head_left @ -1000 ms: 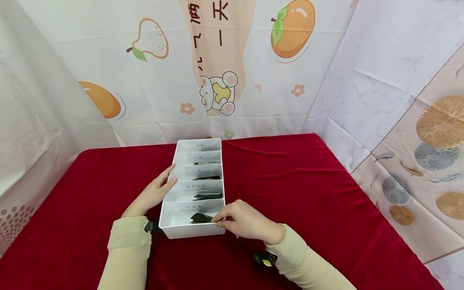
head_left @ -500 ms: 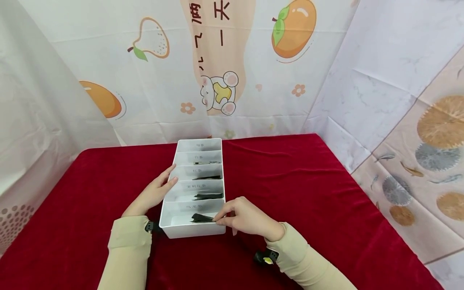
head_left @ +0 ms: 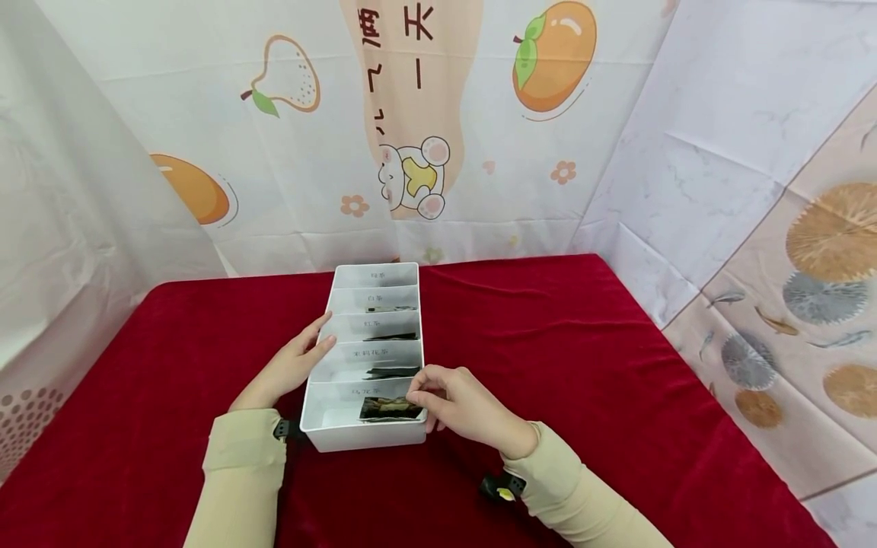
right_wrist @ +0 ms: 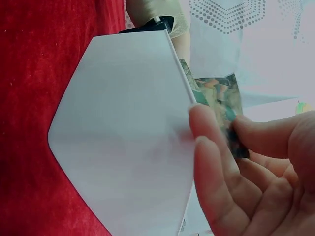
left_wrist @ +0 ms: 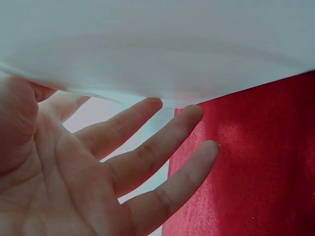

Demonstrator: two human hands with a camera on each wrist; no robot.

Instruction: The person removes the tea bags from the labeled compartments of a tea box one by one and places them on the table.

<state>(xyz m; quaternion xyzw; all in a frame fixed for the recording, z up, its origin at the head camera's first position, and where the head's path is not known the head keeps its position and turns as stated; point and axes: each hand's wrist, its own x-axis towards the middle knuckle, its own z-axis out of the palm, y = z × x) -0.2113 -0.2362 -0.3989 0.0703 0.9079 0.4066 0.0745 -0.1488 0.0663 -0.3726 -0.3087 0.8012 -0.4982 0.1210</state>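
Note:
A long white divided box (head_left: pixel 363 438) has Chinese labels on its compartment walls. At its right front corner my right hand (head_left: pixel 469 409) pinches the edge of a dark patterned tea sachet (head_left: pixel 389 408) in the nearest compartment. From the right wrist, this sachet (right_wrist: pixel 221 93) shows its printed face beside the thumb, with another sachet corner behind the box's rim. My left hand (head_left: pixel 291 367) rests at the box's left side, thumb at the rim. In the left wrist view its fingers (left_wrist: pixel 167 194) are extended beneath the white wall.
Dark sachets (head_left: pixel 392 373) stand in the second compartment, more dark sachets (head_left: pixel 393 337) in the third and a paler sachet (head_left: pixel 390 310) in the fourth. A red cloth (head_left: pixel 548 342) covers the table. Printed white curtains (head_left: pixel 301 175) hang behind and at the sides.
My right hand has risen slightly, and the sachet in the nearest compartment has turned from nearly edge-on to show its printed face. The left hand and box have stayed in place.

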